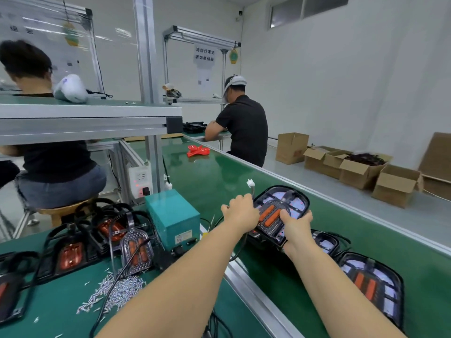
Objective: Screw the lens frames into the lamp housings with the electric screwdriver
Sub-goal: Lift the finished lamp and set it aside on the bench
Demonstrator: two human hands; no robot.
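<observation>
Both of your hands reach out over the green conveyor belt surface (214,176) and hold one black lamp housing with orange lens bars and a clear patterned frame (280,211). Your left hand (240,211) is curled at its left edge, beside the short wire with a white plug (250,184) that stands up from the unit; whether the fingers also pinch that wire cannot be told. Your right hand (296,222) grips the near right edge, thumb on top. Judged from its place on the belt, this unit is a finished one being passed on. Two more black assembled lamps (375,286) lie on the belt just to the right. On the green bench surface (48,311) to your left wait several unfinished black housings with orange reflectors (70,256), a chrome-patterned lens frame with two orange bars (136,250), and a heap of small silver screws (114,291) near the teal power box (172,215). The electric screwdriver itself cannot be made out. Much of the batch still appears to need screwing.
</observation>
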